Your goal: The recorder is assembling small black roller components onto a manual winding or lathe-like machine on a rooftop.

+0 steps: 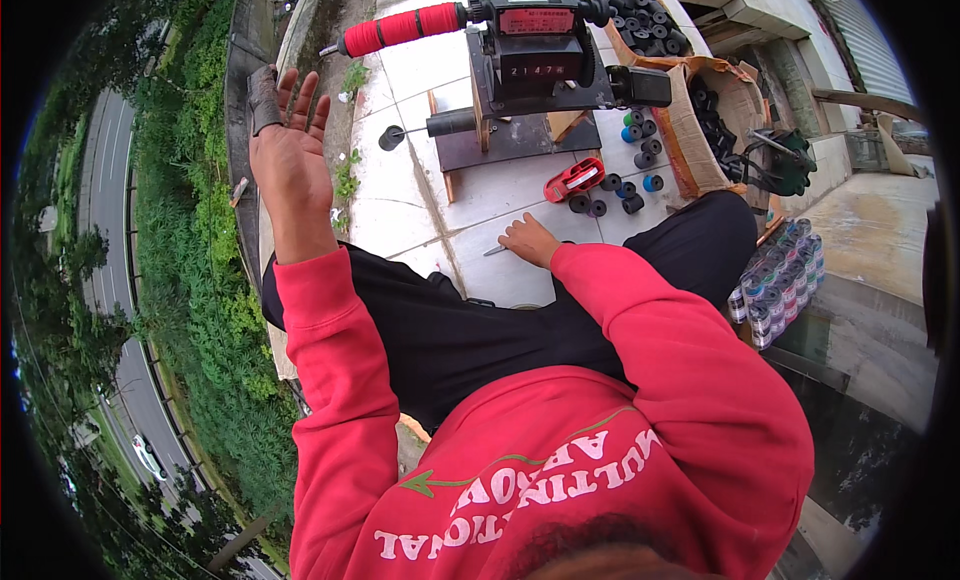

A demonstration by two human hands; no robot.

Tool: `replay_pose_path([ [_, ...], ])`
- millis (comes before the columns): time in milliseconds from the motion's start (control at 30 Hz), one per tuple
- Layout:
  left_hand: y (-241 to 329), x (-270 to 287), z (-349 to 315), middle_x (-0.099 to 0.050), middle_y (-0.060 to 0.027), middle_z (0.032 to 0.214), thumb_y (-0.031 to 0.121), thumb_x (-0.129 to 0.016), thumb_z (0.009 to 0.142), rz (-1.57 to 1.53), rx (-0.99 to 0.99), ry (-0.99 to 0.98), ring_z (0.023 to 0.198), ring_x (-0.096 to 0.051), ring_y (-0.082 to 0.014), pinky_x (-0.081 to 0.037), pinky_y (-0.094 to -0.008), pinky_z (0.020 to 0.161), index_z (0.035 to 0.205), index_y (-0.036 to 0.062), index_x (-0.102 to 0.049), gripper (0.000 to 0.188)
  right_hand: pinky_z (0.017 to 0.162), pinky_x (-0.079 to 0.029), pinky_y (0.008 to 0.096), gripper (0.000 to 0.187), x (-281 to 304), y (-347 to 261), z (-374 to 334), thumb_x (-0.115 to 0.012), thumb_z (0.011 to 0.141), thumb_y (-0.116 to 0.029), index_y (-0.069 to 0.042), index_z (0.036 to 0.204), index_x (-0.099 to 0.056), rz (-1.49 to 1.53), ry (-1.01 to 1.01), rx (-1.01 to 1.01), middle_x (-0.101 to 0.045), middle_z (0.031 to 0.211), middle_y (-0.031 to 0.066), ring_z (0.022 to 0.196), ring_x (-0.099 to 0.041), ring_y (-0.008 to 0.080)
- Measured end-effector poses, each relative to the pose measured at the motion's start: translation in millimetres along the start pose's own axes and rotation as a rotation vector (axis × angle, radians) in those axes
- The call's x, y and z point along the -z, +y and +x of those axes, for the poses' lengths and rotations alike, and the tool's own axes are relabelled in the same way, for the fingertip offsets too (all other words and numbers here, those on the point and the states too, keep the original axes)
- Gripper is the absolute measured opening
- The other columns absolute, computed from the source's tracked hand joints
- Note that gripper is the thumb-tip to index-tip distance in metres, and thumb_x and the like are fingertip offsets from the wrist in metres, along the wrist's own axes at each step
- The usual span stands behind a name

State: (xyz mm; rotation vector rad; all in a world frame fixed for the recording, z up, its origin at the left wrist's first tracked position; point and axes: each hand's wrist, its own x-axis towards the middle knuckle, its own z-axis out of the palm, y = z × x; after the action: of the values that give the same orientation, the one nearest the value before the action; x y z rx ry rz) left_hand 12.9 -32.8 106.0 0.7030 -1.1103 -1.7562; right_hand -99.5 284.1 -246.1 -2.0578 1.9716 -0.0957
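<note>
Blade (492,251), over the tiles (482,214), poked out from the right hand (530,240), its long axis running left; whether those curled fingers gripped it, I could not tell. The left hand (297,175) was farther off, fingers apart, empty.

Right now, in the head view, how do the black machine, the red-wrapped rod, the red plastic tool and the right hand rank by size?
Largest to smallest, as they look:
1. black machine
2. red-wrapped rod
3. red plastic tool and right hand: too alike to rank
</note>
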Motion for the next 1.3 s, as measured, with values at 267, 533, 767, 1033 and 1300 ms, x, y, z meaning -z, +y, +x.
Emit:
replay_pose_path([
  [267, 1.4, -1.2, -2.8, -0.054, -0.0116, 0.141, 0.024, -0.042, 0.112, 0.078, 0.002, 0.053, 0.132, -0.055, -0.0276, -0.049, -0.0424, 0.105, 0.146, 0.0061, -0.045, 0.038, 0.099, -0.041, 0.0566, 0.008, 1.1, -8.9, 16.2, -0.063, 0.088, -0.012, -0.011, 0.09, -0.07, -0.06, -0.178, -0.188, -0.072, 0.084, 0.0131, 0.092, -0.069, 0.0309],
  [533, 9.4, 7.7, -11.6, -0.053, -0.011, 0.149, 0.022, -0.053, 0.109, 0.168, 0.069, -0.144, 0.138, -0.051, -0.0238, -0.043, -0.0414, 0.109, 0.146, 0.0058, -0.047, 0.041, 0.077, -0.056, 0.0344, 0.035, 128.5, -21.8, 70.8, -0.075, 0.08, -0.011, -0.003, 0.113, -0.065, 0.906, -0.331, -0.22, -0.076, 0.086, 0.0149, 0.08, -0.073, 0.0243],
  [767, 7.8, 1.9, -21.1, -0.055, -0.0205, 0.147, 0.007, -0.067, 0.1, 0.123, 0.22, -0.282, 0.13, -0.058, -0.0196, -0.049, -0.0295, 0.106, 0.16, 0.0012, -0.019, 0.077, 0.086, -0.053, 0.0296, 0.037, 294.9, -13.7, 48.4, -0.067, 0.096, -0.007, 0.0, 0.131, -0.057, 1.365, -0.338, -0.154, -0.072, 0.095, 0.0091, 0.096, -0.072, 0.0167],
  [1033, -22.3, -18.7, -28.7, -0.069, -0.0186, 0.126, -0.001, -0.068, 0.096, -0.097, 0.327, -0.161, 0.111, -0.07, -0.02, -0.06, -0.0277, 0.091, 0.153, -0.0005, -0.029, 0.069, 0.087, -0.055, 0.0266, 0.05, 360.6, -29.5, 48.8, -0.065, 0.103, -0.014, 0.002, 0.148, -0.049, 1.544, 0.09, -0.271, -0.075, 0.104, 0.012, 0.097, -0.071, 0.0132],
  [1300, -17.1, -12.8, -29.1, -0.07, -0.0221, 0.123, -0.004, -0.07, 0.094, -0.08, 0.324, -0.138, 0.112, -0.071, -0.0227, -0.058, -0.0309, 0.098, 0.15, 0.0005, -0.032, 0.068, 0.069, -0.058, 0.0255, 0.049, 384.9, -34.1, 55.5, -0.064, 0.102, -0.009, 0.003, 0.147, -0.052, 1.308, 0.131, -0.296, -0.073, 0.096, 0.007, 0.086, -0.069, 0.0101],
])
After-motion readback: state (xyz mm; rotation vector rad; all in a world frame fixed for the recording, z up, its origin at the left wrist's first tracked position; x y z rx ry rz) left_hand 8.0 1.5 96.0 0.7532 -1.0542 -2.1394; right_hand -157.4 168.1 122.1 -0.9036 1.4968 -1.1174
